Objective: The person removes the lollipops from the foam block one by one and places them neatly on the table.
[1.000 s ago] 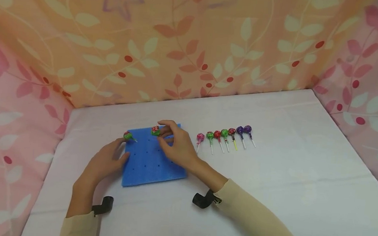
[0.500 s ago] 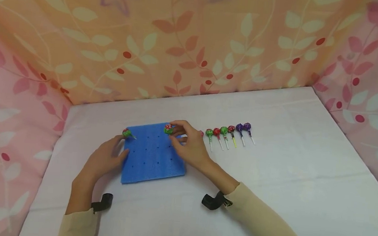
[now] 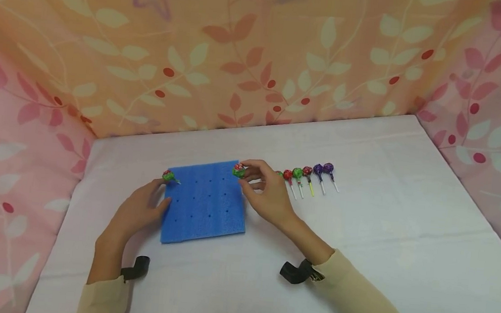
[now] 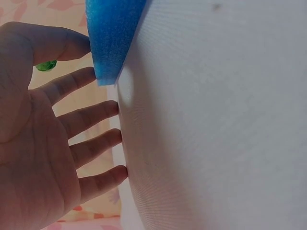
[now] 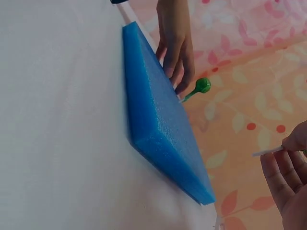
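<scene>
A blue foam block [image 3: 203,202] with rows of small holes lies on the white-covered table. One red-and-green wrapped lollipop [image 3: 169,175] stands on its stick in the block's far left corner. My left hand [image 3: 136,208] rests along the block's left edge; in the left wrist view its fingers are spread and fairly straight, thumb and forefinger against the foam [image 4: 112,43]. Above the far right corner, my right hand [image 3: 269,195] pinches a second red-and-green lollipop [image 3: 238,170]. Its bare white stick [image 5: 268,151] points toward the block in the right wrist view, apart from the foam.
To the right of the block lies a row of lollipops [image 3: 307,171] in green, red and purple wrappers, its left end hidden by the right hand. A floral curtain [image 3: 239,76] hangs behind the table [image 3: 383,228] and along both sides.
My right hand has moved rightward over the block with its lollipop, from the back middle to the far right corner. It now covers the row's left end. The left hand stays in place.
</scene>
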A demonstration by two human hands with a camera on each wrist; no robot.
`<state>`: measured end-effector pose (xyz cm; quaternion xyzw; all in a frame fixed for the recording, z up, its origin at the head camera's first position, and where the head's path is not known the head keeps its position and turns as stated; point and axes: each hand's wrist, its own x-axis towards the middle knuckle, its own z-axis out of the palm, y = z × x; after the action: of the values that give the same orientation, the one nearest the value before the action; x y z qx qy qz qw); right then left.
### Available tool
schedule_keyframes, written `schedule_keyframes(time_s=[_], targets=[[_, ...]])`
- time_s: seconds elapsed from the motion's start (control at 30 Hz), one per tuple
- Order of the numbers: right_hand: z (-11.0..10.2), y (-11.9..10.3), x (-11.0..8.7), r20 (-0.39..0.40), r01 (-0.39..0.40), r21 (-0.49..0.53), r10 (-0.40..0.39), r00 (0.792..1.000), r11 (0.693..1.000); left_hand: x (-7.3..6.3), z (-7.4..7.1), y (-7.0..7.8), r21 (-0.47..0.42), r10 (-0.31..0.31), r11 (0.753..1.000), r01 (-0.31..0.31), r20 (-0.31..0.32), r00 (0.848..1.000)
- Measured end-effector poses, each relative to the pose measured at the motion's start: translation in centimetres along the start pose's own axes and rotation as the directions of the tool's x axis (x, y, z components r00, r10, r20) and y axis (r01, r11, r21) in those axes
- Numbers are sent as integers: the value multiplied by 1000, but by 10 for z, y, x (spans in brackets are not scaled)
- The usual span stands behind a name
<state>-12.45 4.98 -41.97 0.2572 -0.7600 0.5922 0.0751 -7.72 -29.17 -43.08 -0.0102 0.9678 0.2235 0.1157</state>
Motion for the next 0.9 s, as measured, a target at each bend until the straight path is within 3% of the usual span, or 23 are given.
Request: schedule_keyframes(time_s=[0.9], targets=[[-43, 11, -19, -121, -47, -37, 43, 992, 998, 1, -2, 1, -1, -5, 1000, 5, 8, 1000]])
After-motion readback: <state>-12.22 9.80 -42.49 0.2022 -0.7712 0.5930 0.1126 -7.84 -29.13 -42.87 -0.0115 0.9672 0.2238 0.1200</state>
